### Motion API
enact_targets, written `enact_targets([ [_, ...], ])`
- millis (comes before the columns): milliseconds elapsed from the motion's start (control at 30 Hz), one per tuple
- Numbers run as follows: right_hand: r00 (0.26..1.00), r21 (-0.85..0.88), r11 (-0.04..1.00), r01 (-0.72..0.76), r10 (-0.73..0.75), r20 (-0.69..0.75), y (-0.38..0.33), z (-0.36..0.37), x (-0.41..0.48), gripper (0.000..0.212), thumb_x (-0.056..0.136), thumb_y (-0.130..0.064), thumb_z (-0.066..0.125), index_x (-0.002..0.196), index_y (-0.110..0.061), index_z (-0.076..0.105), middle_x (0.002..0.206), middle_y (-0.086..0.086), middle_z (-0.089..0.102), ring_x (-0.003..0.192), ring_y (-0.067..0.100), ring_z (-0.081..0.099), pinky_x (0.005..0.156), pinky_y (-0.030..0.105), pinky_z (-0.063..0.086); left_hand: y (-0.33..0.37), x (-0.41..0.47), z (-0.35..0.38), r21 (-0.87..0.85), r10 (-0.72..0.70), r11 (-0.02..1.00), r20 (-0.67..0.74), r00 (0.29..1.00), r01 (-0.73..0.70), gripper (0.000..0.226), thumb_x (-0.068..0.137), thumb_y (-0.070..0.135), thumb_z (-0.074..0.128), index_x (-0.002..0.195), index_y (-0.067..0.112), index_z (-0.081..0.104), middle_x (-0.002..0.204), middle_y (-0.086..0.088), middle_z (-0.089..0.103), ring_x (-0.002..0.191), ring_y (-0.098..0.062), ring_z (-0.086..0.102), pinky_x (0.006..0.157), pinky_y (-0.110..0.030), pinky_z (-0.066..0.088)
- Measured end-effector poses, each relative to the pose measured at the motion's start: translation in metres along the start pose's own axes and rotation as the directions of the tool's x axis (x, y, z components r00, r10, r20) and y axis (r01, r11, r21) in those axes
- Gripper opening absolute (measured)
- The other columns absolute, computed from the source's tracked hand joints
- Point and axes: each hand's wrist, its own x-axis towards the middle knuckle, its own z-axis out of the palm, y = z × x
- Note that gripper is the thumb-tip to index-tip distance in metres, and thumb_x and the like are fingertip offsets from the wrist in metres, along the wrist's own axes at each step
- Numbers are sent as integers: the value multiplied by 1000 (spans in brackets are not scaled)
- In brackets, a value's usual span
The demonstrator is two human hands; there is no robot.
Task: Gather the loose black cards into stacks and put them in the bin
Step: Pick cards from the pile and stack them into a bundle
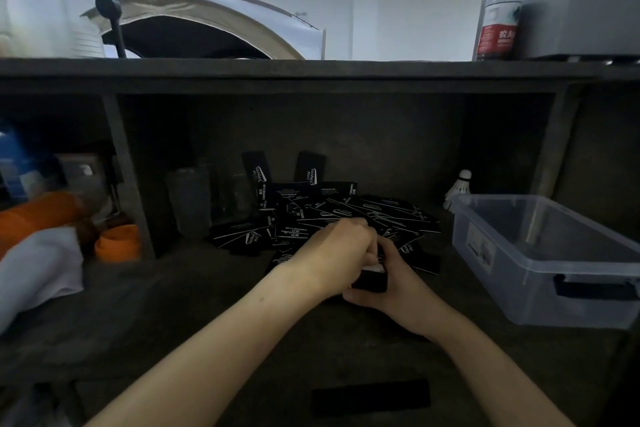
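Observation:
A heap of loose black cards (346, 215) with white print lies in the middle of the dark shelf, some leaning on its back wall. In front of the heap both hands meet on a small stack of black cards (374, 276). My right hand (398, 284) grips the stack from the right and below. My left hand (339, 253) curls over its top and left side. A clear plastic bin (540, 253) stands to the right with nothing visible inside. One black card (370, 397) lies alone near the front edge.
A shuttlecock (459, 189) sits behind the bin. Clear glasses (190, 201) stand left of the heap. Past a shelf divider (128, 177) at left are orange cups (117, 243), white cloth (38, 270) and boxes. A bottle (498, 7) stands on the top ledge.

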Motion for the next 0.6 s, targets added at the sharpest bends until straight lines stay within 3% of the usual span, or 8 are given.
enact_targets([
  [100, 1000, -12, 1000, 4, -4, -3, 1, 0, 0, 88, 82, -25, 85, 142, -42, 23, 121, -31, 50, 101, -36, 44, 81, -8, 36, 1, 3, 1, 32, -30, 999, 12, 999, 29, 9, 96, 10, 62, 104, 14, 63, 112, 0, 53, 101, -19, 58, 84, -33, 51],
  [200, 1000, -36, 999, 2, -2, -3, -1, 1, 0, 87, 82, -24, 84, 145, -37, 26, 119, -27, 53, 103, -26, 51, 87, -2, 42, -11, -3, -4, -63, -92, 995, -225, 970, 80, 16, 93, -1, 59, 101, 12, 62, 104, 1, 51, 99, -18, 56, 81, -22, 42],
  [267, 1000, -51, 999, 0, -1, -6, -1, 1, 0, 85, 81, -28, 85, 145, -38, 30, 123, -21, 57, 114, -11, 56, 106, 16, 45, -30, -17, -13, -299, -297, 939, -463, 835, 168, 15, 94, 0, 59, 97, 14, 64, 96, 2, 57, 89, -14, 56, 75, -17, 36],
  [333, 1000, -68, 998, 8, -8, -3, 1, 1, 0, 82, 80, -34, 85, 143, -43, 34, 128, -16, 59, 123, 1, 55, 115, 33, 43, -51, -34, -20, -591, -526, 792, -531, 664, 154, 14, 101, 9, 55, 94, 19, 63, 86, 0, 61, 76, -17, 58, 67, -21, 43],
  [400, 1000, -79, 997, 17, -17, 3, 1, 1, 0, 78, 80, -37, 85, 141, -46, 37, 128, -16, 60, 125, 4, 54, 115, 36, 43, -63, -54, -19, -804, -697, 584, -427, 576, 111, 18, 105, 17, 48, 92, 22, 60, 82, -3, 61, 73, -19, 59, 64, -24, 49],
  [433, 1000, -79, 997, 23, -23, 2, 1, 1, 0, 77, 80, -36, 85, 140, -45, 38, 127, -15, 61, 124, 3, 55, 114, 36, 43, -70, -64, -14, -818, -729, 553, -381, 569, 160, 19, 105, 20, 47, 92, 25, 59, 85, -3, 62, 77, -19, 61, 69, -26, 51],
  [533, 1000, -69, 997, 27, -27, 4, -2, 3, -1, 74, 81, -33, 84, 139, -42, 40, 126, -14, 62, 120, 0, 58, 111, 30, 45, -94, -88, 6, -551, -698, 660, -199, 688, 511, 20, 102, 18, 52, 91, 33, 59, 99, 3, 64, 95, -14, 60, 80, -27, 43],
  [600, 1000, -60, 998, 25, -25, 2, -2, 3, -2, 72, 81, -30, 84, 138, -40, 42, 125, -15, 62, 116, -3, 59, 109, 24, 46, -96, -94, 10, -435, -690, 673, -80, 719, 598, 19, 101, 18, 53, 95, 34, 60, 106, 6, 62, 101, -11, 58, 79, -22, 39],
])
